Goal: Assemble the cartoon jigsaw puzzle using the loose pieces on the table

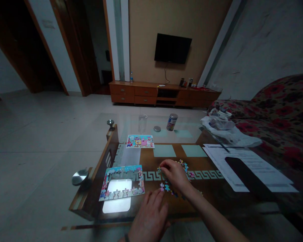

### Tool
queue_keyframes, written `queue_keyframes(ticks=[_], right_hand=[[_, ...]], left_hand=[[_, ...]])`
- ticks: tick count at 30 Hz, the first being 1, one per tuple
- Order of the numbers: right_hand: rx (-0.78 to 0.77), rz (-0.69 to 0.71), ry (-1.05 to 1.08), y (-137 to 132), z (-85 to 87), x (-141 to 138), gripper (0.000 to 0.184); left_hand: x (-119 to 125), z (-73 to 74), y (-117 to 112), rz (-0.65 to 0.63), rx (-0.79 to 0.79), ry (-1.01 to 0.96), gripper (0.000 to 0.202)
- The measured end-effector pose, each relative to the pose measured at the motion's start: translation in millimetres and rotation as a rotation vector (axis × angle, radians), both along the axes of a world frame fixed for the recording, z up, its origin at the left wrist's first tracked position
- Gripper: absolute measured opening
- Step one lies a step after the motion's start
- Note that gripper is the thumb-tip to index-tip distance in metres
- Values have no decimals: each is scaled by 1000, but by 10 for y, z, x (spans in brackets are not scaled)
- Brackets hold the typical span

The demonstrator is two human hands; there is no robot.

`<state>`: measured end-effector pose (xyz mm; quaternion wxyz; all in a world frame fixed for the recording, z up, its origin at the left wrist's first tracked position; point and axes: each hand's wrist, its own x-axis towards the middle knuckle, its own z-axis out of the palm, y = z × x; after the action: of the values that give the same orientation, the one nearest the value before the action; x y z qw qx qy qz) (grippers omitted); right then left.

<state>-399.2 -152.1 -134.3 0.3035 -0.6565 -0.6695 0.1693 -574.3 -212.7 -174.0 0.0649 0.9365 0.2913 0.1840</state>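
Observation:
My right hand [175, 174] is over a loose pile on the glass table, thumb and fingertips pinched on a small puzzle piece at their left side. Around and partly under that hand lie several loose jigsaw pieces [186, 166] in mixed colours. My left hand [151, 215] rests palm down at the table's near side, fingers stretched out, their tips close to a pink puzzle piece [162, 185]. To its left lies a jigsaw puzzle [126, 193] with its border joined and a bare middle. Behind it is a picture card [140, 142] with cartoon figures.
Farther back on the glass stand a clear jar [142, 123], a round metal lid [157, 129] and a printed tin [172, 122]. Papers [257, 168], a dark phone-like slab [244, 173] and a plastic bag [224, 129] lie at right. Metal knobs [80, 177] flank the table's left side.

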Motion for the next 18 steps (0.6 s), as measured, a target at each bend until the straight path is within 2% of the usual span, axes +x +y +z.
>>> queue_keyframes(ticks=[6, 10, 14, 16, 18], right_hand=[[-80, -46, -197, 154, 21, -46, 18], [-70, -65, -294, 164, 28, -30, 17], [-6, -70, -296, 152, 14, 33, 17], [33, -59, -271, 140, 8, 73, 18], [63, -45, -238, 120, 4, 109, 18]], left_hand=[[-36, -8, 17, -8, 15, -3, 37], [-40, 27, -1, -24, 24, -21, 37], [-130, 247, 22, 15, -69, -36, 26], [-271, 394, 108, 119, -145, -50, 19], [-496, 517, 258, 239, -176, -72, 25]])
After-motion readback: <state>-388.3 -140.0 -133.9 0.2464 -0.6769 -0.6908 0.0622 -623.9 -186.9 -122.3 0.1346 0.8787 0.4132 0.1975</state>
